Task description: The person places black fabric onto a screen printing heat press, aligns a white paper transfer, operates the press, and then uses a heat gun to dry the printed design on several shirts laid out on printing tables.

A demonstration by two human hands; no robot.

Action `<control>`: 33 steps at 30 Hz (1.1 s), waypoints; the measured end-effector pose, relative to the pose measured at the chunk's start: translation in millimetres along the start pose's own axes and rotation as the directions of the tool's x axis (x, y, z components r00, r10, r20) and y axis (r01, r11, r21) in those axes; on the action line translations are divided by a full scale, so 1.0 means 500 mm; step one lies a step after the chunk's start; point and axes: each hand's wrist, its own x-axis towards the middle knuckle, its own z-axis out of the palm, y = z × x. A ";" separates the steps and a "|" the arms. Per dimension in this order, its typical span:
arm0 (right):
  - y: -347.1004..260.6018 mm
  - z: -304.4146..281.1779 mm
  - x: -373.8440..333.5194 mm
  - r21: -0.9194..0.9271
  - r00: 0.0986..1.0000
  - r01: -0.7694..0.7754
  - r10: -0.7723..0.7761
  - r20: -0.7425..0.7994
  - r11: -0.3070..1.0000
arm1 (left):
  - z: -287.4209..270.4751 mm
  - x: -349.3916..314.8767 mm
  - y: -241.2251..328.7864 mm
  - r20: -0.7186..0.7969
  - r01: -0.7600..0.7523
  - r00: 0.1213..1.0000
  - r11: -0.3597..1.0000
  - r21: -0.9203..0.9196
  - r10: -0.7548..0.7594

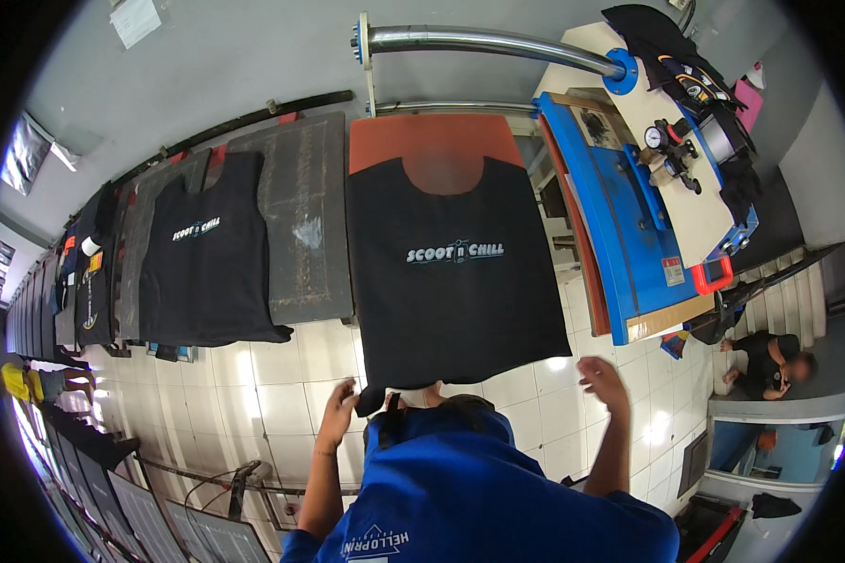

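Note:
A black shirt (460, 310) with a small pale print on its chest lies spread over an orange-red flat board (376, 141) in front of me. Its curved neckline is at the far end, and its hem hangs at the near edge. My left hand (341, 403) is beside the drooping near-left corner, fingers bent and slightly apart; whether it touches the cloth is hard to see. Off the near-right corner, my right hand (603, 382) is raised with its fingers spread, holding nothing.
On my left, a second black shirt (207, 263) with the same print lies on a grey board (310, 235). A blue heat press (610, 206) with a gauge (654, 137) stands on the right below a steel rail (479, 39). Another person (765, 366) sits far right; one in yellow (23, 382) is far left.

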 end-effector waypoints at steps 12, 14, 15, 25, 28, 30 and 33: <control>-0.246 -0.335 0.023 -0.813 0.462 0.017 -0.726 -0.509 0.582 | 0.080 0.124 0.177 0.162 0.131 0.984 0.925 -0.357 -0.077; -0.306 -0.313 0.024 -0.840 0.565 -0.136 -0.655 -0.501 0.525 | 0.050 0.151 0.067 0.059 0.028 0.998 0.951 -0.308 -0.011; -0.319 -0.311 0.021 -0.841 0.607 -0.229 -0.604 -0.517 0.489 | 0.052 0.151 0.069 0.043 0.019 0.999 0.929 -0.369 -0.004; -0.259 -0.322 0.059 -0.772 0.491 -0.267 -0.608 -0.624 0.577 | 0.050 0.262 0.218 0.278 0.104 0.957 0.800 -0.591 0.081; -0.269 -0.282 0.041 -0.681 0.420 -0.247 -0.557 -0.716 0.689 | 0.075 0.362 0.347 0.217 0.122 0.976 0.822 -0.557 0.002; -0.279 -0.249 0.045 -0.688 0.366 -0.177 -0.602 -0.710 0.704 | 0.049 0.437 0.352 0.185 0.101 0.983 0.852 -0.514 -0.005; -0.286 -0.265 0.054 -0.685 0.406 -0.188 -0.579 -0.707 0.704 | 0.041 0.513 0.308 0.042 -0.036 0.997 0.830 -0.556 0.071</control>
